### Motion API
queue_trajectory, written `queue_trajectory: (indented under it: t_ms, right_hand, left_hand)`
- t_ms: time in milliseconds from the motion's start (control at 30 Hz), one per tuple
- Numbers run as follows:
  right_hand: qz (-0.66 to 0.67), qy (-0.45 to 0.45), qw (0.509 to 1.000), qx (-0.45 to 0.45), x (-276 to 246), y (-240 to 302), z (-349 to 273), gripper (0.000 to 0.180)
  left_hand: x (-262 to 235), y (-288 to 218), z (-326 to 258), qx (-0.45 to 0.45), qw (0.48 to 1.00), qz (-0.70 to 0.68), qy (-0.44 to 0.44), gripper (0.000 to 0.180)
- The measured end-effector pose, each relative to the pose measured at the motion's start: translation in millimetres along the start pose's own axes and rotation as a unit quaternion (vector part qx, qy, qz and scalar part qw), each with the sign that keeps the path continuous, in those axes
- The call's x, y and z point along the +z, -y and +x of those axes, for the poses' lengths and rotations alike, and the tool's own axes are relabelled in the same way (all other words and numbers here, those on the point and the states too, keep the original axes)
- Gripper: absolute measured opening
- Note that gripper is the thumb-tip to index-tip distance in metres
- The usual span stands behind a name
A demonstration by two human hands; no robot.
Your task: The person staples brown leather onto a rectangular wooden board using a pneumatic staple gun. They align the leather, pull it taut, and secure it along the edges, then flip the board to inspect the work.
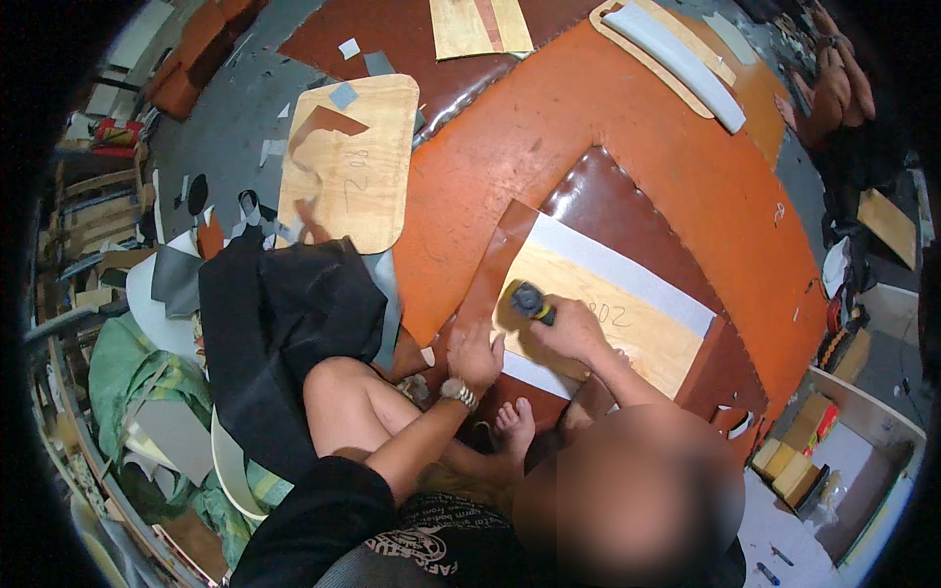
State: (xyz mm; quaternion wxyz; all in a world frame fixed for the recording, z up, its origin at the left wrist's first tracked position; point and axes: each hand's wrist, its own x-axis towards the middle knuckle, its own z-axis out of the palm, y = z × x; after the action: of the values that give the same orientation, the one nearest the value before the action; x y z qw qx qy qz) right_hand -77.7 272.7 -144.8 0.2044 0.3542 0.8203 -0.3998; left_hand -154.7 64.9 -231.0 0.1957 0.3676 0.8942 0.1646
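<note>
1. Head view: the right hand (pixel 573 331) is clenched around a black-and-yellow tool (pixel 530 300), pressed on the wooden panel (pixel 627 323).
2. The left hand (pixel 474 358) lies flat at the panel's left edge, seemingly pinning brown leather (pixel 490 274) there.
3. A second board (pixel 355 176) lies well left of the panel.

Two hands, left hand (pixel 475 358) and right hand (pixel 569 333), one wristwatch (pixel 458 393), one black and yellow tool (pixel 530 301), three rounded plywood panels (pixel 350 176) (pixel 613 314) (pixel 667 54), one black cloth (pixel 279 333), one bare foot (pixel 515 423)
</note>
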Motion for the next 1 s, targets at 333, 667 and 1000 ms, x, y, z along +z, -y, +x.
queue_trajectory:
  t_ms: [333,667,1000]
  right_hand:
    - [0.025,-0.049,0.997,0.055,-2.4,-43.6,5.7,0.047]
    - [0.045,-0.038,0.996,0.064,-5.1,-38.0,-0.6,0.049]
    - [0.022,0.0,0.999,0.029,-19.4,28.3,30.3,0.043]
  left_hand:
    - [-18.8,-32.6,115.6,-0.129,0.99,0.041,0.033,0.049]
    - [2.7,-1.6,74.8,0.04,0.991,-0.075,-0.108,0.013]
    - [4.3,-0.8,71.1,0.126,0.974,0.154,0.11,0.026]
